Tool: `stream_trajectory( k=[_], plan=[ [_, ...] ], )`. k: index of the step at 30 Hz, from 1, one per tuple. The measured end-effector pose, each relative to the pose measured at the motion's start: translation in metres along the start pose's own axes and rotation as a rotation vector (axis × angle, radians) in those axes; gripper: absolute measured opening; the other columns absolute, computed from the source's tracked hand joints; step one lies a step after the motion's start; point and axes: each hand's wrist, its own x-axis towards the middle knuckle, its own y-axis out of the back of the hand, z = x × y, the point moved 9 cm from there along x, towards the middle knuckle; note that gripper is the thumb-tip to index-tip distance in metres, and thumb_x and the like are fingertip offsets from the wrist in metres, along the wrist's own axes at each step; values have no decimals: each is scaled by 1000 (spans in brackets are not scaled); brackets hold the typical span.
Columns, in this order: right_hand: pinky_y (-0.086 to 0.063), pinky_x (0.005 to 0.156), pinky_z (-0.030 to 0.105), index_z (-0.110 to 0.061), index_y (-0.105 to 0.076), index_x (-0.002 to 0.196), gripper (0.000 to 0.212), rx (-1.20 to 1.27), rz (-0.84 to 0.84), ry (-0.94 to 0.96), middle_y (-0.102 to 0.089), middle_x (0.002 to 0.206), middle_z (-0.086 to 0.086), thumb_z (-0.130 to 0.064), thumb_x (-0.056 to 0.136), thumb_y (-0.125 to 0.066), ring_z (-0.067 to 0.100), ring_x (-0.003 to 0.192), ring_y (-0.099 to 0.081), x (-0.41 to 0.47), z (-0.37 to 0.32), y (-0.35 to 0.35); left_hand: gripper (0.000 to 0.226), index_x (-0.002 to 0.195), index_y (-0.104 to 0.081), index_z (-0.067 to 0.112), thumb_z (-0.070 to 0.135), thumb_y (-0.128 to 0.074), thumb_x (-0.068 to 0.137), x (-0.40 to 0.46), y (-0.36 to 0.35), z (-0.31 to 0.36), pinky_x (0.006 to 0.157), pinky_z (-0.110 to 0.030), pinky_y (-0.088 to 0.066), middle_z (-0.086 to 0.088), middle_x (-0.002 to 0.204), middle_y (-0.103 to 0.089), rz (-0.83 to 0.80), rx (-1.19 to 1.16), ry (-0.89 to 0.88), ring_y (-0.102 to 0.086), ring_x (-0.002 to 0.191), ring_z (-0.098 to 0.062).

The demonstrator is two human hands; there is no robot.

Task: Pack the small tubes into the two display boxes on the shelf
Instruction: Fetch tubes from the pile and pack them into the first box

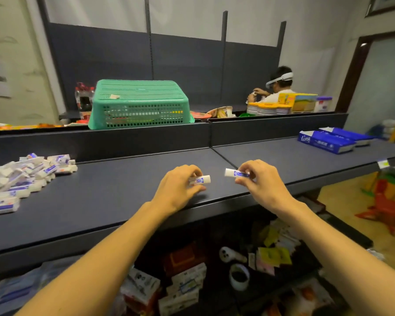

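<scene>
Both forearms extend forward over the front edge of the dark shelf, palms down. The left hand pinches a small white tube, cap pointing right. The right hand pinches a second tube, cap pointing left. The two caps face each other, apart. Farther left lies the loose tube pile. At far right sit the two blue display boxes.

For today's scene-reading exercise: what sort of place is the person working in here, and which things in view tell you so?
Probably a small shop or its stockroom. Dark metal retail shelving with slotted uprights fills the room, a heap of small tubes and two blue display boxes lie on it, and packaged goods crowd the shelf below.
</scene>
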Motion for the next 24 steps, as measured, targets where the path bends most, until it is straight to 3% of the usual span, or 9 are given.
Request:
stream_trajectory(
  k=[4, 16, 21, 24],
  plan=[
    [-48, 74, 23, -17, -61, 102, 22, -52, -16, -41, -63, 104, 3, -29, 85, -69, 13, 86, -57, 20, 60, 13, 36, 98, -60, 18, 45, -71, 78, 51, -56, 28, 75, -37, -48, 1, 93, -65, -56, -3, -41, -56, 82, -19],
    [-46, 76, 22, -19, -60, 94, 21, -102, -41, -147, -61, 101, 0, -30, 82, -72, 11, 85, -55, 81, 266, 70, 25, 100, -62, 17, 35, -67, 83, 205, -203, 94, 75, -35, -48, 1, 96, -65, -73, -52, -70, -58, 84, -19],
    [-41, 73, 16, -18, -63, 111, 32, -96, -52, -128, -59, 107, -1, -31, 82, -71, 9, 94, -52, 94, 345, 103, 23, 99, -59, 20, 36, -66, 83, 253, -268, 141, 74, -33, -47, 1, 95, -64, -101, -33, -86, -57, 82, -18],
    [-46, 81, 20, -17, -61, 118, 38, -50, -55, -113, -57, 116, 1, -30, 83, -70, 12, 111, -50, 102, 389, 126, 26, 101, -59, 21, 40, -66, 84, 276, -303, 172, 75, -30, -48, 2, 99, -65, -96, -28, -79, -56, 83, -15]
  ],
)
